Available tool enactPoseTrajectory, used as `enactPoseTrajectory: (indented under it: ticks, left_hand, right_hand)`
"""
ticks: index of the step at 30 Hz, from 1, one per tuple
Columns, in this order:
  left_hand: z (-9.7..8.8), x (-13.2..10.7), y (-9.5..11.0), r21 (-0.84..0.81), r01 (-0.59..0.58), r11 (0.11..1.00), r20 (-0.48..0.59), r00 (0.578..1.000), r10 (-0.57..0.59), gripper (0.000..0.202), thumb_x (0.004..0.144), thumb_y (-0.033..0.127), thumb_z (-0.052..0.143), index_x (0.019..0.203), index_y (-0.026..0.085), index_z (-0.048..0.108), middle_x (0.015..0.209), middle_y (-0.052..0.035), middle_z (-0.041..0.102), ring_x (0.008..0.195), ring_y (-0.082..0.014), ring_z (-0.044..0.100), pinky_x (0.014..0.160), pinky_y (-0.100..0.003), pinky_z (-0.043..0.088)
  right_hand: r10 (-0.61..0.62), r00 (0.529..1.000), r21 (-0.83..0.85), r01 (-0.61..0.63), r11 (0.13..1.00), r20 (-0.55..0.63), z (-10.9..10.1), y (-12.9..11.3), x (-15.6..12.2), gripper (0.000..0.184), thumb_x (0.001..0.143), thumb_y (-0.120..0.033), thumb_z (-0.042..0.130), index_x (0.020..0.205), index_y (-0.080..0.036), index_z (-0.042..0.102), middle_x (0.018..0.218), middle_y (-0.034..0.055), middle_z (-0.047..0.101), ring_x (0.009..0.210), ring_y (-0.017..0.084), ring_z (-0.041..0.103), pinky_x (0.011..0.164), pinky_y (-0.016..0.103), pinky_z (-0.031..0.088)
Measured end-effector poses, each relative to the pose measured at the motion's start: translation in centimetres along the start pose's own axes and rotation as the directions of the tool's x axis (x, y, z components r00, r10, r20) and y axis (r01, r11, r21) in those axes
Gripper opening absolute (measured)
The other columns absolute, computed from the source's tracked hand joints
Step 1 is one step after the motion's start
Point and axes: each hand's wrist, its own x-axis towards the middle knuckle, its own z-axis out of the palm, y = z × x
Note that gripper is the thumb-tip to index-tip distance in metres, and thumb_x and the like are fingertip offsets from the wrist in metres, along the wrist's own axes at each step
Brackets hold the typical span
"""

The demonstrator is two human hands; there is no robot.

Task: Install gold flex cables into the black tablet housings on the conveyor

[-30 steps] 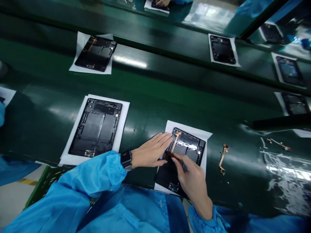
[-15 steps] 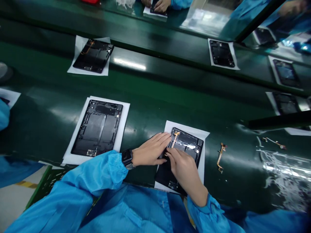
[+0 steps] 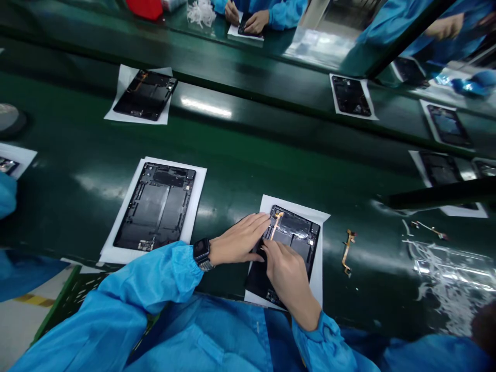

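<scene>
A black tablet back chassis (image 3: 294,243) lies on a white paper sheet (image 3: 324,248) on the green conveyor belt, with an orange flex cable (image 3: 276,225) along its upper left. My left hand (image 3: 237,238) rests flat, fingertips on the chassis's left edge, holding nothing visible. My right hand (image 3: 287,274) lies over the chassis's lower left part, fingertips down near the cable's lower end. That hand hides whatever lies under its fingers. A loose orange flex cable (image 3: 347,250) lies on the belt to the right.
Another black chassis (image 3: 155,206) on paper lies to my left, and more stand farther along the belt. A co-worker's hands (image 3: 244,18) work across the way, near a red container (image 3: 143,8). Crumpled transparent plastic film (image 3: 445,274) lies at the right. A dark bar (image 3: 437,194) crosses above it.
My right hand has shifted left and now lies flatter on the chassis, no longer pinching at the lower edge. The view has tilted, bringing the co-worker's hands further into sight.
</scene>
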Motion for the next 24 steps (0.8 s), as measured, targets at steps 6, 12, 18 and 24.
enactPoseTrajectory:
  ticks: [6,12,18,24]
  left_hand:
    - [-1.2,0.2,0.7,0.061,0.003,0.998,0.004,1.0,-0.003,0.099,0.076,0.042,0.079,0.149,0.014,0.018,0.151,-0.0228,0.032,0.145,-0.0329,0.026,0.116,-0.048,0.032]
    - [-3.1,7.6,0.4,0.275,0.143,0.951,-0.064,0.989,-0.131,0.033,0.094,0.029,0.057,0.123,0.014,0.053,0.129,-0.016,0.054,0.128,-0.0314,0.044,0.105,-0.047,0.039]
    - [-2.5,13.1,-2.4,0.324,0.177,0.929,0.126,0.966,-0.228,0.013,0.082,0.025,0.07,0.087,0.015,0.064,0.09,-0.0088,0.067,0.092,-0.0252,0.063,0.083,-0.032,0.047]
    - [-5.7,15.7,-5.5,0.32,0.229,0.919,0.179,0.938,-0.296,0.009,0.086,0.026,0.064,0.081,0.018,0.067,0.078,-0.0025,0.068,0.077,-0.0177,0.064,0.065,-0.024,0.044]
  right_hand:
    - [0.293,0.948,0.453,-0.209,0.867,-0.124,0.1,1.6,-1.0,0.018,0.095,-0.021,0.048,0.104,-0.018,0.064,0.094,0.0087,0.07,0.086,0.022,0.067,0.079,0.035,0.053]
    - [0.665,0.747,0.95,-0.197,0.242,-0.015,-2.2,7.4,-2.0,0.027,0.096,-0.042,0.042,0.086,-0.02,0.053,0.073,0.001,0.057,0.06,0.016,0.059,0.051,0.028,0.049]
    - [0.789,0.595,0.715,-0.484,0.504,-0.154,-4.7,17.6,-4.1,0.042,0.074,-0.059,0.066,0.085,-0.019,0.061,0.056,-0.0039,0.051,0.048,0.014,0.047,0.047,0.027,0.037]
    - [0.769,0.633,0.522,-0.627,0.577,-0.09,-3.6,23.0,-4.8,0.036,0.062,-0.056,0.061,0.073,-0.022,0.065,0.051,0.0009,0.056,0.051,0.023,0.054,0.05,0.034,0.038]
